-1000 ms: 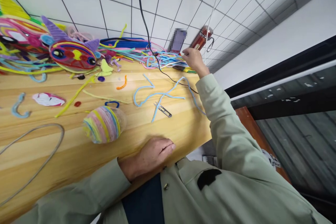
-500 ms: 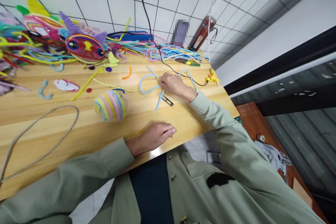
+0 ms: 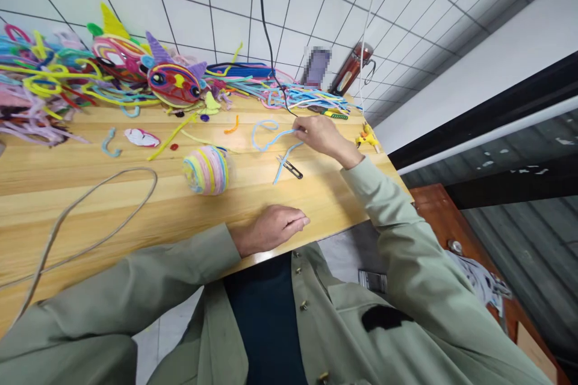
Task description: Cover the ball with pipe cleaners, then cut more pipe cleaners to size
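My right hand (image 3: pixel 321 136) pinches a light blue pipe cleaner (image 3: pixel 274 141), which curls out to the left of the fingers on the wooden table. Another light blue length (image 3: pixel 279 173) runs from beneath this hand toward the front, crossing the tip of small thread snips (image 3: pixel 294 170). Near the table's front edge rests my left hand (image 3: pixel 273 228), loosely closed, with nothing visible in it. A ball wrapped in pastel stripes (image 3: pixel 208 169) lies to its upper left.
Pipe cleaners (image 3: pixel 307 96) lie heaped along the tiled wall, beside decorated fish-like pieces (image 3: pixel 174 85). A phone (image 3: pixel 316 66) and a red flask (image 3: pixel 354 69) stand behind. A yellow glue gun (image 3: pixel 368 137) is at the right; a grey cable (image 3: pixel 56 228) loops at left.
My right hand has come forward from the heap near the phone and taken hold of the light blue pipe cleaner. My left hand stays at the table edge. The view has shifted.
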Demonstrator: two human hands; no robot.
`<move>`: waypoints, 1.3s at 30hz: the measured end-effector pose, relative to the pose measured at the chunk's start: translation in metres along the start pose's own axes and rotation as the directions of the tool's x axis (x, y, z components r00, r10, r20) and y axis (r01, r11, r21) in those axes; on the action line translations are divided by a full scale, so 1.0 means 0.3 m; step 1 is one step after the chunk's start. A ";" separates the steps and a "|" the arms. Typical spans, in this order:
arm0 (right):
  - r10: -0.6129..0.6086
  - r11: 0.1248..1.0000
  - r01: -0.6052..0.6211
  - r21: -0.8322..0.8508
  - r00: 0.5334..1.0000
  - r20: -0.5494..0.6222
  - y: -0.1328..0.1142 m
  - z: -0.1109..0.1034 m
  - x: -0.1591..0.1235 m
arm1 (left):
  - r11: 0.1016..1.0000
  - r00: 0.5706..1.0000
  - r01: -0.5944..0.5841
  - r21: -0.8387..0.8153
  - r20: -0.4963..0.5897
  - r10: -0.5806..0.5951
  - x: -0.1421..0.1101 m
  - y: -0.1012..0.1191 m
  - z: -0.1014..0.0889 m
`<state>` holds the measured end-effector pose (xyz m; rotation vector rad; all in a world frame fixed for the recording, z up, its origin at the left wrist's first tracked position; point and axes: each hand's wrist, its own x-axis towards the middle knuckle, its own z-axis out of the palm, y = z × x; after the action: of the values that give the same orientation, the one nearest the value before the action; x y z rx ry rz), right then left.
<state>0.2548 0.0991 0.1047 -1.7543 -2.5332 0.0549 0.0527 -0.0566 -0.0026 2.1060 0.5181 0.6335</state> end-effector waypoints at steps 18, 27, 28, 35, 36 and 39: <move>-0.337 -0.026 -0.126 0.992 0.935 0.110 -0.039 -0.177 -0.480 | 0.988 0.948 0.153 -0.035 -0.276 -0.157 0.025 0.211 -0.161; 0.105 0.105 0.145 0.984 0.982 -0.156 -0.139 -0.121 -0.293 | 0.586 0.902 0.222 -0.779 -0.063 -0.426 0.052 0.214 -0.185; 0.127 0.121 0.154 0.981 0.977 -0.170 -0.142 -0.117 -0.270 | 0.532 0.898 0.220 -0.818 -0.042 -0.438 0.053 0.207 -0.185; 0.228 0.107 0.243 0.964 0.938 -0.262 -0.157 -0.104 -0.144 | 0.362 0.877 0.164 -0.918 -0.032 -0.479 0.060 0.197 -0.194; 0.225 0.094 0.253 0.963 0.937 -0.269 -0.159 -0.100 -0.128 | 0.361 0.875 0.146 -0.921 -0.050 -0.481 0.062 0.196 -0.196; 0.240 0.063 0.280 0.958 0.927 -0.287 -0.161 -0.081 -0.082 | 0.340 0.865 0.095 -0.936 -0.092 -0.493 0.067 0.191 -0.205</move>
<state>0.2199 0.0590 0.1313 -0.8737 -1.3359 1.0954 0.0388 -0.0390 0.0810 0.7604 0.5584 0.8362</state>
